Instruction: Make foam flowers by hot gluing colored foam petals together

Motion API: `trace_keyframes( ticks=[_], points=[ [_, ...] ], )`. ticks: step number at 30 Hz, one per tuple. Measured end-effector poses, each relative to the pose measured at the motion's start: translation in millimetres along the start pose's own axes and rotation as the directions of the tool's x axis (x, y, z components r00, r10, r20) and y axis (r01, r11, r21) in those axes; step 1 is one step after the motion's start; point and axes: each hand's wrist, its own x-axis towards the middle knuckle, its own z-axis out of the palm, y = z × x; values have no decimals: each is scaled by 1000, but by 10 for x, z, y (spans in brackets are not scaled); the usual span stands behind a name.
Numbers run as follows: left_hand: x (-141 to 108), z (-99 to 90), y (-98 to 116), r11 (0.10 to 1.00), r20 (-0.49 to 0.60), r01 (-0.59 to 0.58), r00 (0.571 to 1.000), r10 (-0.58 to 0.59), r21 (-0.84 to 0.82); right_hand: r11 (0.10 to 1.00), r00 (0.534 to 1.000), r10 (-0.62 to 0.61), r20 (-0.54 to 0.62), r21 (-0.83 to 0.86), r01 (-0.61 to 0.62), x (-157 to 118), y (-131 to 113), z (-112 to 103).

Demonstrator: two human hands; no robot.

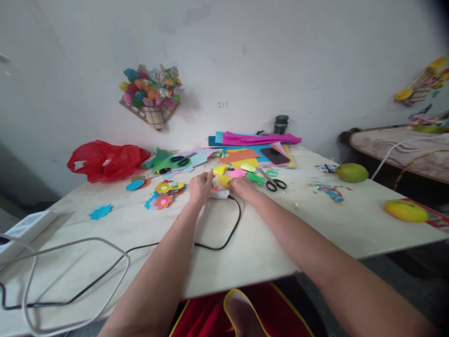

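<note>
Near the middle of the table, my left hand (201, 188) is closed beside a white corded tool (219, 194); what its fingers hold is too small to make out. My right hand (242, 186) reaches in from the right, its fingers bent down at a yellow paper piece (224, 180), and its grip is hidden. Between and behind the hands lie yellow, pink (238, 173) and green (255, 178) cut pieces. Layered paper flowers (163, 201) lie left of my left hand. Black-handled scissors (276, 184) rest right of my right hand.
A red plastic bag (105, 161), coloured sheets (242, 157) and a phone (275, 156) lie at the back. Cables (94, 281) and a power strip (26, 229) occupy the left. Two mangoes (352, 172) sit at the right.
</note>
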Motion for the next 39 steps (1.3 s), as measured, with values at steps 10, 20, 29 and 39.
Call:
trace_keyframes(
  ticks=[10,20,29,39],
  points=[
    [-6,-4,23,1000,17,9,1000,-9,5,996,996,87,4,16,-87,-36,-13,-20],
    [-22,32,54,956,112,48,994,-16,-288,861,874,370,-314,470,-195,-15,129,51],
    [2,5,91,522,432,493,868,-243,-697,963,828,-221,-516,21,270,-165,-138,-50],
    [79,21,-51,467,354,398,917,-183,-789,895,854,283,-436,441,-71,-70,-9,-12]
  ],
)
